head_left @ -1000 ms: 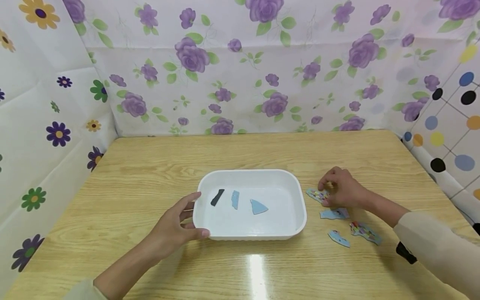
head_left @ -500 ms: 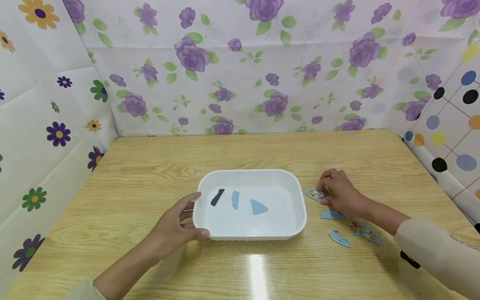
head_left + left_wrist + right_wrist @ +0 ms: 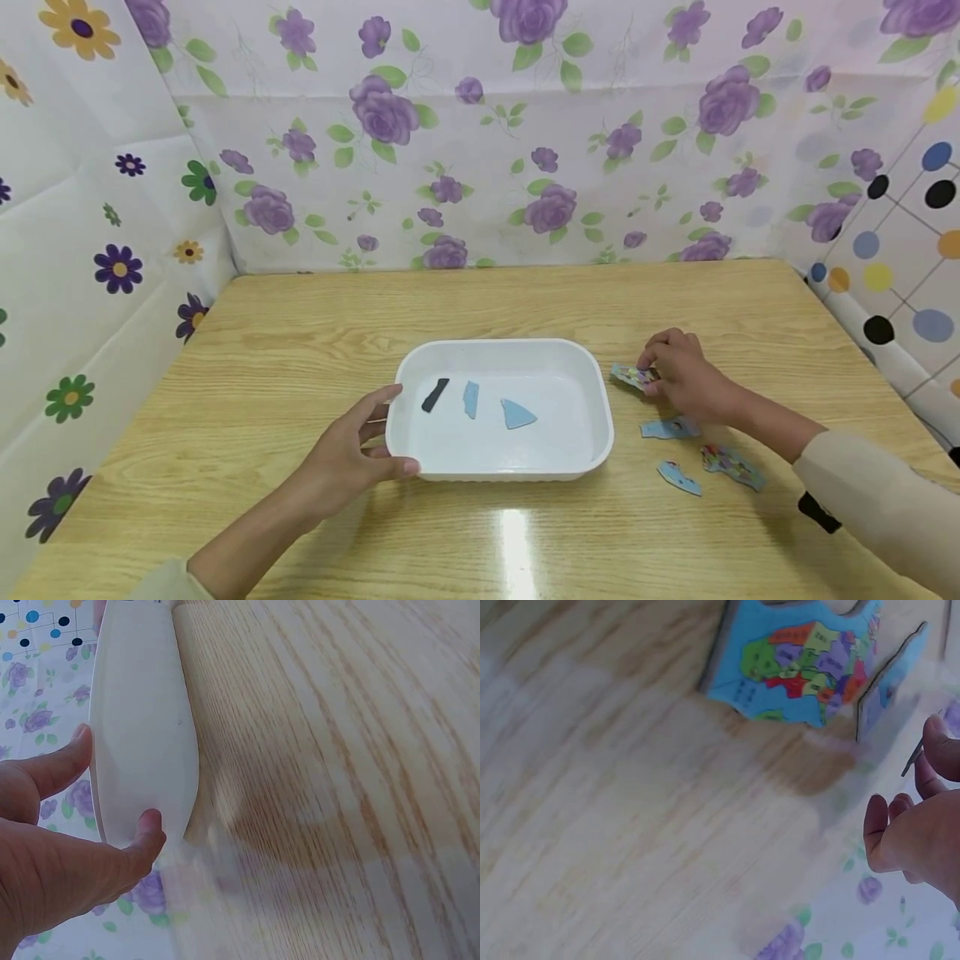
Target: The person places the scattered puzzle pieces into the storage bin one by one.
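My left hand [image 3: 352,450] grips the left end of a white plastic tray [image 3: 498,477], thumb at the front corner and fingers along the left rim. In the left wrist view, two digits [image 3: 150,825] press the tray's outer wall [image 3: 142,720]. To the right of the tray, my right hand [image 3: 690,379] pinches a colourful map puzzle piece [image 3: 630,375] between thumb and fingers. The piece looks tilted up from the table; its right end is hidden by the fingers. In the right wrist view, only a thin edge of the held piece [image 3: 913,759] shows.
In the tray lie a black piece [image 3: 435,395] and two pale blue pieces [image 3: 470,400]. Near my right forearm are a blue strip [image 3: 663,428], a curved blue piece [image 3: 679,478], a colourful map piece [image 3: 731,467] and a black object [image 3: 819,512] partly under the sleeve.
My right hand has shifted slightly at the map puzzle piece, whose near side now looks raised. A gold-brown patch seen earlier between the fingers is hidden. The left hand and tray stay put.
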{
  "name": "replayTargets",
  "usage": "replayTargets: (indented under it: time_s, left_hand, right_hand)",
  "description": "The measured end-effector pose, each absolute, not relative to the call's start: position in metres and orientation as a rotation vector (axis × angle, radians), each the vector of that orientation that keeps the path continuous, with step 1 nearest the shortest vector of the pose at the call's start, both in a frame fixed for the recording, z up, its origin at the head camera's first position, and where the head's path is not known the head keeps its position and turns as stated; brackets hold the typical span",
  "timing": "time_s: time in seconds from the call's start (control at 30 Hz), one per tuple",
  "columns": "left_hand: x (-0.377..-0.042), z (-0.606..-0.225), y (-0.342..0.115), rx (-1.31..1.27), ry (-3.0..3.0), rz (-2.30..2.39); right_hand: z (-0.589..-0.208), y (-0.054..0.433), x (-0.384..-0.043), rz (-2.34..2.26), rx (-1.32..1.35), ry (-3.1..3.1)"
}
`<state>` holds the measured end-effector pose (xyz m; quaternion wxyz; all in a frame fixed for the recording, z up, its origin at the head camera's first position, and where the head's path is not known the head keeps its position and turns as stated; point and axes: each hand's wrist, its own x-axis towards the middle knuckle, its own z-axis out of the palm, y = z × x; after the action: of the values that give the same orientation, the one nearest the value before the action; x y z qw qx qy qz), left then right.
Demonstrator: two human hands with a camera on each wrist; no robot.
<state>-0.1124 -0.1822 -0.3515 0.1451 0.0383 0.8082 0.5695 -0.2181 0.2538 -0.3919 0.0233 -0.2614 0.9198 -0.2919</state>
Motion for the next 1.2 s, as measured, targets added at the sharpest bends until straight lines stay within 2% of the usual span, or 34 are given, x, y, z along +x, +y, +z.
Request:
replayTargets:
  time_s: [0.27, 0.57, 1.2]
  left_hand:
    - [-0.113, -0.35, -0.182, 0.112, 2.336, 1.637]
    - [-0.113, -0.35, -0.182, 0.118, 2.319, 1.655]
    - [-0.113, -0.352, -0.182, 0.116, 2.326, 1.66]
  right_hand:
    - [-0.367, 0.248, -0.221, -1.028, -0.649, 2.795]
    - [-0.339, 0.229, -0.224, -1.088, -0.599, 2.769]
    - [-0.323, 0.17, -0.219, -1.126, -0.717, 2.67]
